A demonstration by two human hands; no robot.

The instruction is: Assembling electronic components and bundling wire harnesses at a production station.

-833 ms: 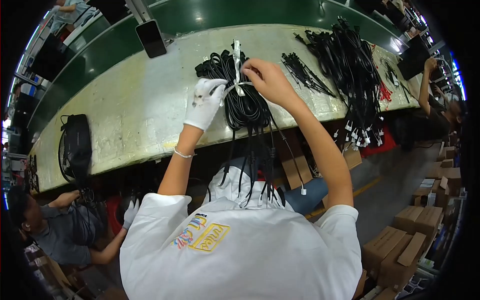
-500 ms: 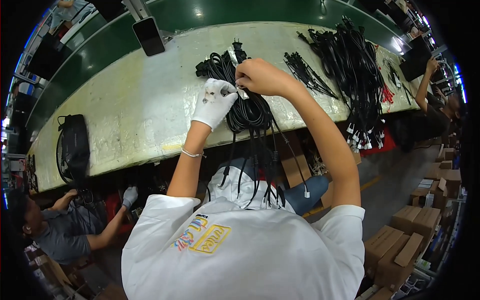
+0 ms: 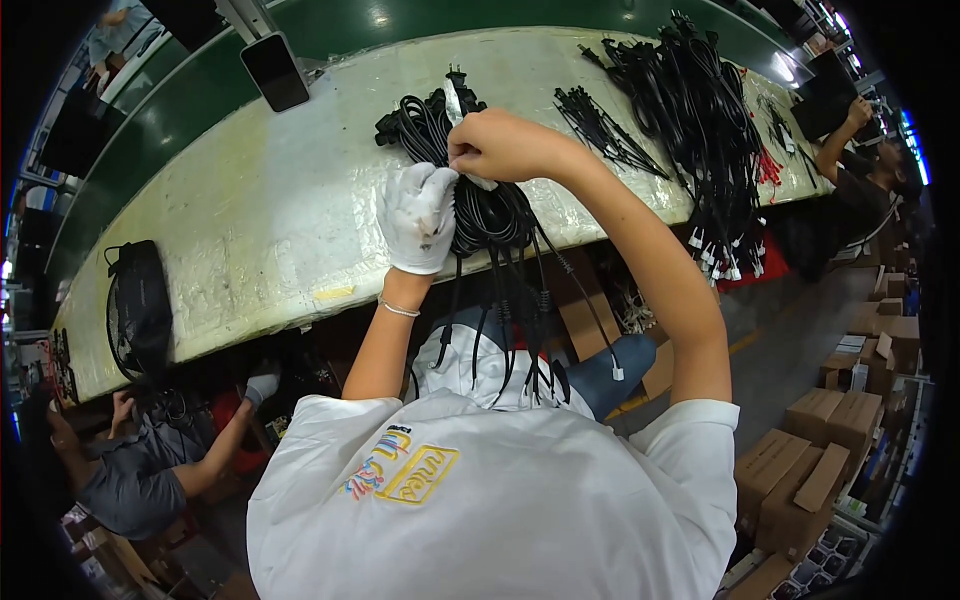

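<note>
A coiled bundle of black power cables (image 3: 492,222) lies on the work table, with its plugs at the far end and loose leads hanging over the near edge. Along its top runs a shiny white strip (image 3: 453,101), partly covered by my right hand (image 3: 505,145). That bare hand is closed in a pinch over the middle of the bundle, on the strip. My left hand (image 3: 418,218), in a stained white glove, presses against the bundle's left side with curled fingers. What its fingertips grip is hidden. Both hands nearly touch.
To the right lie thin black cables (image 3: 605,130) and a large pile of black cables (image 3: 700,120) with white connectors. A black mesh bag (image 3: 140,308) sits at the left, a dark phone-like screen (image 3: 274,72) at the back. Co-workers sit on both sides; cardboard boxes (image 3: 790,470) stand lower right.
My left hand has turned, its fingers now curled in with the back of the glove upward. The right hand stays pinched over the bundle. The whole view has shifted slightly.
</note>
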